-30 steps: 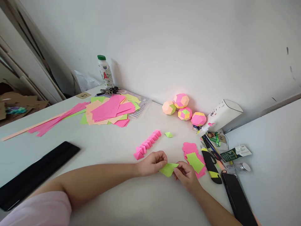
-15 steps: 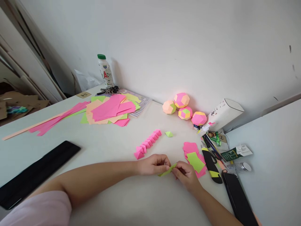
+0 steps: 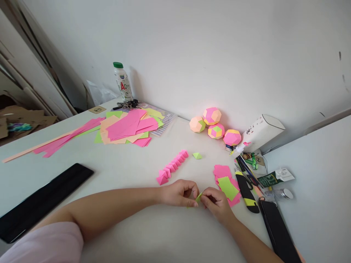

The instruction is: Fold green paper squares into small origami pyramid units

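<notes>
My left hand and my right hand meet over the white table, both pinching a small green paper piece. Only a sliver of the green paper shows between my fingers. Just beyond my left hand runs a row of folded pink paper units, with one green folded unit past its far end. A small stack of pink and green paper squares lies right of my hands.
Several paper polyhedron balls sit by the wall. Loose coloured sheets and long strips lie far left, near a bottle and keys. A black bar lies left; a cutter, pens and a white box crowd the right.
The green paper was flat and wide between my hands; my fingers have folded it up and closed together, so it now shows as a narrow sliver.
</notes>
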`<state>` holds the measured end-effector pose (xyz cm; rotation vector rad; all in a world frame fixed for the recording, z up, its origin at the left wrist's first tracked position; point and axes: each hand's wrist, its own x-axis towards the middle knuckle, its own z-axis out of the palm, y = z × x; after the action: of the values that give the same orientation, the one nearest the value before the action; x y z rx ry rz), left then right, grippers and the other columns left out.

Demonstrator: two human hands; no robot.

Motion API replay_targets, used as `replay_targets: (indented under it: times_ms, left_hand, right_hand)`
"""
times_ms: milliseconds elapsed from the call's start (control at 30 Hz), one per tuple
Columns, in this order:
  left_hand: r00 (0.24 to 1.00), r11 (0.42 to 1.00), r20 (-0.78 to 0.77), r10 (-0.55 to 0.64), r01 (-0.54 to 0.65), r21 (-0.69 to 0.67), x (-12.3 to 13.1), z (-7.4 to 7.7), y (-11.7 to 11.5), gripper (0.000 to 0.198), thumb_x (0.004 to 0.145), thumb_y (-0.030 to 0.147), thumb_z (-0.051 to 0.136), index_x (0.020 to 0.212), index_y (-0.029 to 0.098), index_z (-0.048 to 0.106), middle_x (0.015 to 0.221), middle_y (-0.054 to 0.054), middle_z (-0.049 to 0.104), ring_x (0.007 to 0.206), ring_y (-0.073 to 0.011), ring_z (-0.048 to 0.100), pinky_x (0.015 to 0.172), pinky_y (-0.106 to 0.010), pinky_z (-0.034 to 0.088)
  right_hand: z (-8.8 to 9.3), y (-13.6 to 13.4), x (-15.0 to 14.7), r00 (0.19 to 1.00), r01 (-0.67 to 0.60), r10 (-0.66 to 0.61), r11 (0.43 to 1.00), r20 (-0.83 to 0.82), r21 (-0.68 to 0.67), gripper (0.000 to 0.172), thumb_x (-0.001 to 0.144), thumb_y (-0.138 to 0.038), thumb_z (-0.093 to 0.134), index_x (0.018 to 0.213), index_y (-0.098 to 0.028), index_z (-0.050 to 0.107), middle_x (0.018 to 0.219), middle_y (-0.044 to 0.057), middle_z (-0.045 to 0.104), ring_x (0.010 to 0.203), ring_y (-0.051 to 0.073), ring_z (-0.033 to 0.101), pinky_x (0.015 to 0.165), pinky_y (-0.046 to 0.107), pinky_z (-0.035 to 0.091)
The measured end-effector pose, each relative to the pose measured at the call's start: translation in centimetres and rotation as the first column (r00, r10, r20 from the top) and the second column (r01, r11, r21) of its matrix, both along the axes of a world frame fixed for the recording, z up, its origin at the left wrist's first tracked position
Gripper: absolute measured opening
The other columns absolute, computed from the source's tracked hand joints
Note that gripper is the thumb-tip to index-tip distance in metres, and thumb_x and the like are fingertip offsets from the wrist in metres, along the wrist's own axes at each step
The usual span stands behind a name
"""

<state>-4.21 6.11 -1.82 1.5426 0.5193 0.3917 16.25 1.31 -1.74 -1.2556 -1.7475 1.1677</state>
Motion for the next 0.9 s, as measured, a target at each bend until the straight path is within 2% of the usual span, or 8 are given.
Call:
replay_targets:
  times_ms: [133, 300, 433, 567, 700, 900]
  left_hand:
    - [0.998, 0.999, -0.053, 0.03, -0.028, 0.032, 0.0, 0.1, -0.1, 0.031, 0.069, 0.035, 0.07, 0.085, 0.017, 0.051, 0.058, 0.008, 0.038, 0.052, -0.0061, 0.034, 0.046, -0.018, 0.027]
    - [0.995, 0.993, -0.003, 0.101, -0.101, -0.059, 0.2, -0.1, -0.3, 0.029, 0.072, 0.028, 0.067, 0.087, 0.019, 0.044, 0.068, 0.008, 0.042, 0.055, -0.0054, 0.036, 0.048, -0.018, 0.03]
    - [0.993, 0.994, 0.076, 0.093, -0.089, -0.064, 0.3, -0.7, -0.2, 0.024, 0.08, 0.034, 0.06, 0.088, 0.019, 0.043, 0.068, 0.007, 0.043, 0.056, -0.006, 0.037, 0.051, -0.019, 0.031]
    - [0.989, 0.988, 0.103, 0.102, -0.088, -0.129, 0.3, -1.0, -0.1, 0.03, 0.082, 0.045, 0.056, 0.088, 0.018, 0.045, 0.064, 0.006, 0.047, 0.053, -0.0067, 0.044, 0.052, -0.021, 0.036]
    - [0.974, 0.973, 0.173, 0.147, -0.112, -0.2, 0.3, -0.8, 0.0, 0.036, 0.082, 0.051, 0.052, 0.092, 0.017, 0.045, 0.068, 0.003, 0.054, 0.055, -0.0085, 0.052, 0.055, -0.023, 0.04]
    - [0.965, 0.963, 0.182, 0.188, -0.144, -0.228, 0.3, -0.8, -0.1, 0.039, 0.083, 0.044, 0.055, 0.111, 0.02, 0.043, 0.069, 0.004, 0.055, 0.057, -0.0097, 0.056, 0.057, -0.023, 0.041]
  right_hand:
    - [0.2, 0.0, -0.2, 1.0, 0.0, 0.0, 1.0, 0.006, -0.003, 0.022, 0.082, -0.031, 0.057, 0.064, -0.018, 0.058, 0.056, -0.001, 0.051, 0.05, 0.012, 0.045, 0.047, 0.024, 0.037]
    - [0.2, -0.1, -0.2, 0.999, 0.019, -0.021, 0.998, -0.038, -0.056, 0.023, 0.081, -0.033, 0.057, 0.064, -0.018, 0.052, 0.056, -0.002, 0.048, 0.049, 0.011, 0.043, 0.046, 0.023, 0.035]
    - [-0.1, -0.1, 0.0, 0.999, 0.009, -0.012, 0.998, -0.052, -0.057, 0.026, 0.081, -0.036, 0.056, 0.063, -0.019, 0.049, 0.057, -0.003, 0.045, 0.049, 0.011, 0.041, 0.046, 0.023, 0.033]
    - [0.2, -0.1, 0.0, 0.996, -0.018, 0.012, 0.997, -0.084, -0.071, 0.027, 0.085, -0.038, 0.05, 0.066, -0.019, 0.049, 0.059, -0.002, 0.044, 0.051, 0.012, 0.041, 0.048, 0.024, 0.035]
    - [0.5, -0.1, 0.0, 0.992, -0.075, 0.069, 0.996, -0.103, -0.058, 0.025, 0.085, -0.04, 0.051, 0.073, -0.018, 0.055, 0.065, 0.0, 0.048, 0.056, 0.013, 0.045, 0.052, 0.025, 0.037]
    - [0.0, -0.1, 0.1, 0.992, 0.016, -0.03, 0.993, -0.121, -0.12, 0.026, 0.084, -0.04, 0.055, 0.07, -0.018, 0.054, 0.061, -0.001, 0.05, 0.054, 0.012, 0.047, 0.051, 0.024, 0.04]
